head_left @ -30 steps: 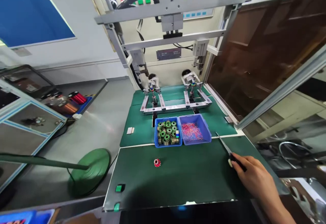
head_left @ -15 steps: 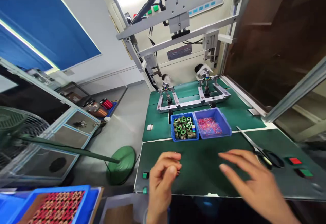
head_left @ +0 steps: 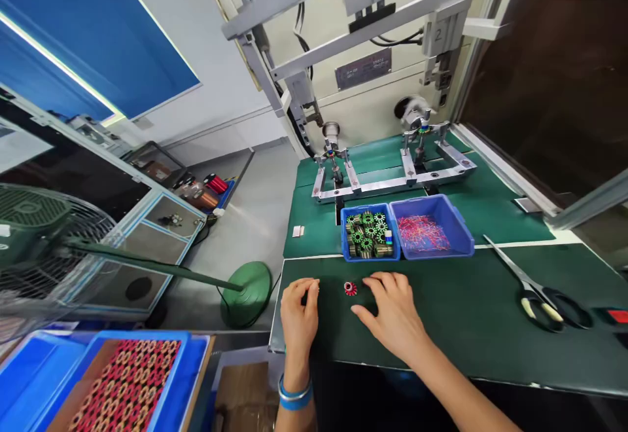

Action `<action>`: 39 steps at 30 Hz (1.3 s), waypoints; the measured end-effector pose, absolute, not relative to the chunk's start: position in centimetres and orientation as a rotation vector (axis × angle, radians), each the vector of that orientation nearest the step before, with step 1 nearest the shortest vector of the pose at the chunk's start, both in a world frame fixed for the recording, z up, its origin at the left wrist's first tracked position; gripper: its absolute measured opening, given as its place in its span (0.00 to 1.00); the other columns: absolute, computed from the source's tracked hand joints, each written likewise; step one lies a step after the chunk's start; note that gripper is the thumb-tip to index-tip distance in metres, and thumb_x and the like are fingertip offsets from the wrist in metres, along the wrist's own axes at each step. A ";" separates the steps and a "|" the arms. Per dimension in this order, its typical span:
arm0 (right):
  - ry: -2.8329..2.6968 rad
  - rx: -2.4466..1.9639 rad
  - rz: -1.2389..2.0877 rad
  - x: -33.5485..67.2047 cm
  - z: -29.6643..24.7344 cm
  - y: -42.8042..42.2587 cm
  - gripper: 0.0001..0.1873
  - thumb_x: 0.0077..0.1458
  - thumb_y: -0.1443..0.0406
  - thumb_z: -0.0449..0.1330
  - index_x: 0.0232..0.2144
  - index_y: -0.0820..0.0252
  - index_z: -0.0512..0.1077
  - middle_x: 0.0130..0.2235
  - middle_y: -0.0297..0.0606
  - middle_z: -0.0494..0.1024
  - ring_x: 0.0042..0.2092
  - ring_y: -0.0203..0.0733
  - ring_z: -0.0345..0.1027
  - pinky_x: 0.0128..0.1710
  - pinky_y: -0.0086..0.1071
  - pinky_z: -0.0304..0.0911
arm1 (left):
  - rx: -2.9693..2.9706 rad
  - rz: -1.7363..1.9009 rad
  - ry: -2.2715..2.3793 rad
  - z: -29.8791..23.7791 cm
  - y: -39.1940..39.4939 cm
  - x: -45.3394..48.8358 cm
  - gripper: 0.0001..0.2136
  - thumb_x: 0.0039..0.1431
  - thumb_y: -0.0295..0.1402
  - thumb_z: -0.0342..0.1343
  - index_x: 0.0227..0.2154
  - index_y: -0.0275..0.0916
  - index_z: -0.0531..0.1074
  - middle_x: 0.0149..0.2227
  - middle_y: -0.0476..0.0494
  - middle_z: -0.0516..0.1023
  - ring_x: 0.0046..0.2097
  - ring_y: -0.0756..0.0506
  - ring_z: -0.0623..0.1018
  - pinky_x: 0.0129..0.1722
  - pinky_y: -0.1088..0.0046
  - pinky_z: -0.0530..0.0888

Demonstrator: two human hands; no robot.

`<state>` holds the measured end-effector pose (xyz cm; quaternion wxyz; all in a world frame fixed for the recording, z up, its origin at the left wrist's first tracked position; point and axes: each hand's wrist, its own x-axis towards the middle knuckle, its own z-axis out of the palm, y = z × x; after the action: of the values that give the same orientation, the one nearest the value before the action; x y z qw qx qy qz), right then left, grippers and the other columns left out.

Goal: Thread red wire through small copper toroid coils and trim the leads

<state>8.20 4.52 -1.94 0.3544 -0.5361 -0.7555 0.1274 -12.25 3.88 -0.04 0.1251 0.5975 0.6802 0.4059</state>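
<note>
A small stator core (head_left: 350,288) wound with red wire, with a pale centre, sits on the dark green work mat (head_left: 456,301) between my hands. My right hand (head_left: 395,311) is just to its right, thumb and fingers apart and holding nothing. To its left, my left hand (head_left: 299,314) has its fingers and thumb drawn together; what is between them, if anything, is hidden. Beyond the hands stand a blue bin (head_left: 347,255) of green-ended stator cores (head_left: 367,229) and a purple-blue bin (head_left: 461,232) of red wire scraps (head_left: 422,232).
Scissors (head_left: 534,291) lie at the right, near a red button (head_left: 617,315). Behind the bins is a metal fixture frame (head_left: 383,186) under the winding machine. At lower left, a blue tray (head_left: 184,347) holds rows of red-wound cores (head_left: 132,379). A green fan (head_left: 44,222) stands left.
The red-wound stator core now shows on the mat between my hands. My right hand has moved left towards it, and my left hand has shifted slightly left. The view has tilted down.
</note>
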 end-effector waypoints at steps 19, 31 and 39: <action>-1.500 -0.853 1.285 12.8 2.8 3.6 0.08 0.60 0.60 0.64 0.41 0.56 0.75 0.37 0.36 0.69 0.35 0.38 0.68 0.37 0.31 0.67 | 0.659 1.223 0.814 1.3 1.4 -3.4 0.13 0.49 0.35 0.71 0.37 0.37 0.79 0.29 0.46 0.76 0.30 0.51 0.77 0.30 0.82 0.76; -1.674 -0.759 1.177 14.9 4.0 4.3 0.09 0.65 0.63 0.57 0.40 0.59 0.77 0.43 0.44 0.73 0.42 0.42 0.70 0.41 0.34 0.70 | 0.383 1.087 0.558 1.0 1.1 -2.4 0.09 0.54 0.35 0.69 0.35 0.36 0.80 0.31 0.43 0.80 0.27 0.51 0.79 0.27 0.84 0.78; -1.779 -0.902 0.540 16.2 5.7 6.7 0.06 0.63 0.67 0.57 0.40 0.56 0.74 0.49 0.43 0.73 0.58 0.53 0.58 0.56 0.50 0.60 | 0.408 1.236 0.877 0.8 1.2 -3.7 0.14 0.46 0.37 0.73 0.32 0.35 0.80 0.30 0.42 0.79 0.27 0.49 0.79 0.26 0.81 0.78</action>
<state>16.22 6.67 5.70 0.5122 -0.3749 -0.7394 0.2245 -3.65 1.25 0.78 0.7076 0.1836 0.3947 0.5566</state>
